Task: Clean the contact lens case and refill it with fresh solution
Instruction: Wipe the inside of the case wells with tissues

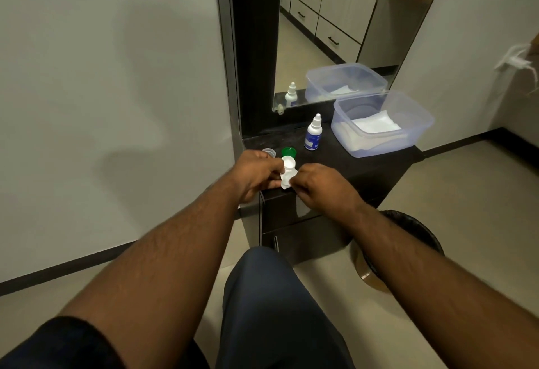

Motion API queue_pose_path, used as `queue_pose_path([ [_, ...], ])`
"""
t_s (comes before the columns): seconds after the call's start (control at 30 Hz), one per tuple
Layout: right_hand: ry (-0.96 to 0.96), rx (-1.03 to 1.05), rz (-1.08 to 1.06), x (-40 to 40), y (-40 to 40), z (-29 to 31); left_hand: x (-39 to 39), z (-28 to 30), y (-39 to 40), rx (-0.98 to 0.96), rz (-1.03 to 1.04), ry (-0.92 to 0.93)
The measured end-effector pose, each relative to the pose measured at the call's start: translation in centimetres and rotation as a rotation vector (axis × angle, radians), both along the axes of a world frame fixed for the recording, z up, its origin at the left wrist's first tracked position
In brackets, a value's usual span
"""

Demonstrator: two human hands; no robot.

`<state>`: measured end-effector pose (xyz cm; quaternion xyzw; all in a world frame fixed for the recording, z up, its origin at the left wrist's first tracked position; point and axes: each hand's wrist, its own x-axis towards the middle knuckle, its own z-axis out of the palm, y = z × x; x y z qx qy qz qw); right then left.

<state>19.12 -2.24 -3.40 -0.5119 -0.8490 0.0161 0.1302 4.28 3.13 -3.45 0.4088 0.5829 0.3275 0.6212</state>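
Your left hand point(256, 174): its fingers are curled round the white contact lens case point(287, 170), gripping it at the left side just above the front edge of the dark dresser top point(364, 161).
Your right hand point(316, 183): its fingertips are pinched together against the near end of the case; you cannot tell whether they hold a scrap of tissue or the case itself.
Contact lens case: held between both your hands, with one open round well facing up at its far end; the near well is covered by your fingers.
Caps: a green cap point(288, 152) lies on the dresser top just behind the case, and a clear grey cap point(269, 152) sits to its left, partly hidden by your left knuckles.
Solution bottle point(313, 133): stands upright behind the caps, white with a blue label, nozzle cap on, well apart from your hands.
Plastic tub point(420, 132): translucent, on the right of the dresser top, near the bottle, with white tissues point(376, 123) inside.
Mirror point(335, 18): stands against the wall behind the bottle and tub and reflects both, along with drawers.
In the way: only the two caps lie between your hands and the bottle.
Below: your knee point(262, 275) is under your hands, and a dark bin point(414, 231) stands on the floor at the right of the dresser.
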Motion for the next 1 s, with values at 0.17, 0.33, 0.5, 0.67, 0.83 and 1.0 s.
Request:
queue_pose_path([
  [0.17, 0.252, -0.012, -0.339, -3.0, -0.6, -0.5, 0.2, -0.2, -0.1, 0.038, 0.039, 0.037],
  [0.33, 0.594, -0.179, -0.738, -5.7, 0.7, -0.6, 0.0, -0.1, 0.1, 0.035, 0.035, 0.056],
  [0.5, 1.528, -0.393, -0.940, -5.7, -0.1, -0.4, -0.1, 0.1, -0.1, -0.004, 0.028, 0.001],
  [0.67, 2.154, -0.544, -0.822, -1.3, -1.3, 0.1, -0.1, -0.1, 0.2, -0.036, 0.038, -0.077],
  [0.83, 1.342, -0.305, -0.567, 0.3, -0.4, 1.5, -0.3, 0.0, 0.0, -0.037, 0.023, -0.138],
  [1.0, 0.288, -0.092, -0.038, 1.1, 1.8, 2.4, -0.4, 0.2, -0.4, -0.013, -0.005, -0.146],
])
